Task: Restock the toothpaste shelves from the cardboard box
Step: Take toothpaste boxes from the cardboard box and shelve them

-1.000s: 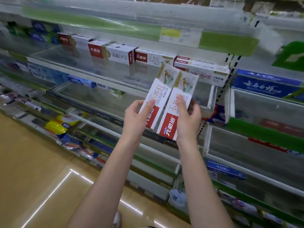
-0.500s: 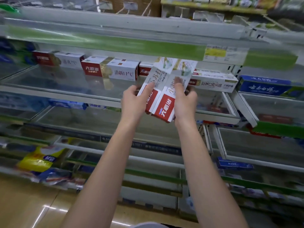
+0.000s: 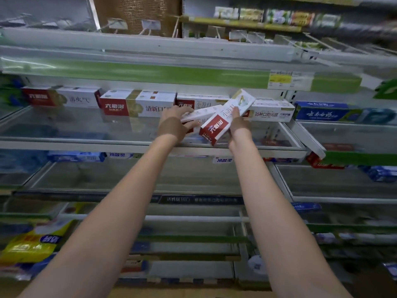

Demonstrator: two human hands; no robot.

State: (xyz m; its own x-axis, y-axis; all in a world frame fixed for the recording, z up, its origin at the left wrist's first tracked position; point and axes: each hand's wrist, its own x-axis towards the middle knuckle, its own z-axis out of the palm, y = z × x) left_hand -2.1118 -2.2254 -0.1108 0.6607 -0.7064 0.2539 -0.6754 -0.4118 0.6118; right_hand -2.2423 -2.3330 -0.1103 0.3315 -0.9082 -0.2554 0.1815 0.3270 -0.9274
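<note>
You were in the middle of putting stock away: two boxes were up at the glass shelf and not yet set down. Your left hand held a long white toothpaste box with a red end, lying almost flat and pointing toward the back row. Its fingers were curled round that box, thumb on top and the others under it. Your right hand held a second white and red toothpaste box, tilted with its red end low and its pale gold end high. The thumb lay along the front of the box; the other fingers were behind it, so you could not tell how they lay.

Both arms were stretched out long and straight, reaching up and forward, wrists close together. The two boxes crossed and touched near the middle.

Behind your hands stood a row of white and red cartons along the back of the shelf (all lying on their long sides, labels facing you). A blue toothpaste carton sat in the next bay to the right. The cardboard box was not in view.

The next move likely called for pulling the two boxes apart, turning each flat, and sliding them in front of the matching row.
</note>
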